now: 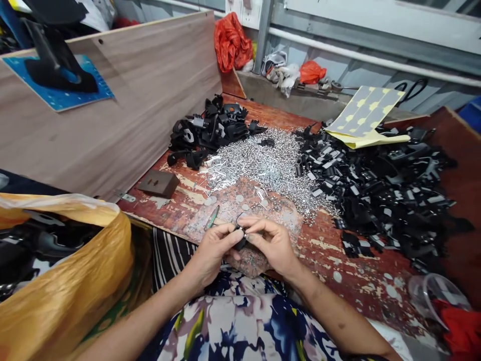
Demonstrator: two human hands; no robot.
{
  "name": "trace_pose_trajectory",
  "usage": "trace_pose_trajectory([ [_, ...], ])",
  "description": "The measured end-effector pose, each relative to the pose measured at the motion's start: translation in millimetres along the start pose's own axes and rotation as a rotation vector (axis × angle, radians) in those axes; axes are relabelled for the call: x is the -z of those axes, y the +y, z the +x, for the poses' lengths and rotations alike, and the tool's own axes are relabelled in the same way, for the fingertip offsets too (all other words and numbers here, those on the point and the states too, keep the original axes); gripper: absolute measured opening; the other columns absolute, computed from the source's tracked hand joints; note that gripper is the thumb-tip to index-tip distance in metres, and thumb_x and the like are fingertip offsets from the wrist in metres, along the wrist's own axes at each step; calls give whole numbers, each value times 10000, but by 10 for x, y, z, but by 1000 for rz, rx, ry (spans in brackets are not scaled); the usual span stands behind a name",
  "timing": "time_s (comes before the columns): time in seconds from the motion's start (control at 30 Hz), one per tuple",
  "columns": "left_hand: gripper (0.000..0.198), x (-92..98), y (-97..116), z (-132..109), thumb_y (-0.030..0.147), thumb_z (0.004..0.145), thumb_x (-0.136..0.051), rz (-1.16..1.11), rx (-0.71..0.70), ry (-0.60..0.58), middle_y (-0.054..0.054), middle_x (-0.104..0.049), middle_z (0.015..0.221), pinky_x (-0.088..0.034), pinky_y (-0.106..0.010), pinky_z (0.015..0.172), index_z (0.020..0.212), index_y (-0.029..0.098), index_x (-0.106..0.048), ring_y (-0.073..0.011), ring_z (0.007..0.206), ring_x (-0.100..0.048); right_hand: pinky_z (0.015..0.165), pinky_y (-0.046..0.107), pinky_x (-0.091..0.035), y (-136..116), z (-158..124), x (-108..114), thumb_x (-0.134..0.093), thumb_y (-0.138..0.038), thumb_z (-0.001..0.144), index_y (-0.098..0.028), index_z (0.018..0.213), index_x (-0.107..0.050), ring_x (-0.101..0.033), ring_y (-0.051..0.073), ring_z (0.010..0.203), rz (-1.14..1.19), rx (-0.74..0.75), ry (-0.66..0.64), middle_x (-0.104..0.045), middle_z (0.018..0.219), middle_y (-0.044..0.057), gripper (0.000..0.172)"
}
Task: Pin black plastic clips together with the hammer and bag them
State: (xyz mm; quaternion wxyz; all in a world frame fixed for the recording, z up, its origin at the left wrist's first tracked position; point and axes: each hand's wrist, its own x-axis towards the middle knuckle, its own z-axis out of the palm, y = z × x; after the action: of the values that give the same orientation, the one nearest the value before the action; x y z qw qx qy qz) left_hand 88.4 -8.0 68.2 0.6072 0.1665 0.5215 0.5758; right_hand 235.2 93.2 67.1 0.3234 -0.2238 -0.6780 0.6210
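Note:
Close to the table's front edge, my left hand [217, 246] pinches a small black plastic part [240, 243] between thumb and fingers. From the other side my right hand [273, 242] closes on the same part, thumb and fingertips meeting at it. A tiny shiny bit shows between the fingertips, too small to name for sure. Just beyond my left hand lies a slim green tool [212, 217]. Ahead of both hands spreads a heap of silvery metal pins [259, 160].
Black plastic parts are piled at the back left [214, 125] and along the right [394, 185], where a yellow-and-grey sticker sheet [368, 113] lies on top. A brown block [159, 184] sits left. An orange bag [101, 265] of black parts stands beside the table; a wooden board [150, 70] rises behind.

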Motion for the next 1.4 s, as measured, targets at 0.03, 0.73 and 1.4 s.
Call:
trace_pose_trajectory([
  [0.03, 454, -9, -2, 9, 524, 671, -862, 2, -27, 24, 53, -480, 595, -375, -197, 439, 625, 159, -595, -75, 456, -480, 1060, 437, -501, 14, -31, -46, -728, -269, 882, -249, 852, -732, -677, 212, 1172, -21, 20, 7, -794, 1073, 43, 36],
  [0.73, 262, 236, 91, -65, 346, 680, -811, -227, -163, 166, 43, -475, 614, -446, -205, 408, 628, 155, -639, -70, 462, -434, 822, 420, -490, 196, 553, 564, -518, -84, 916, -157, 915, -714, -556, 257, 914, -1188, 386, -46, -645, 904, 113, 208],
  [1.4, 365, 245, 88, 2, 443, 693, -893, -346, -163, 112, 1, -635, 656, -530, -211, 449, 756, 130, -717, -90, 491, -546, 886, 435, -551, -344, 354, -280, -472, -134, 1002, -170, 967, -693, -578, 200, 821, -847, 606, -214, -638, 824, 64, 227],
])
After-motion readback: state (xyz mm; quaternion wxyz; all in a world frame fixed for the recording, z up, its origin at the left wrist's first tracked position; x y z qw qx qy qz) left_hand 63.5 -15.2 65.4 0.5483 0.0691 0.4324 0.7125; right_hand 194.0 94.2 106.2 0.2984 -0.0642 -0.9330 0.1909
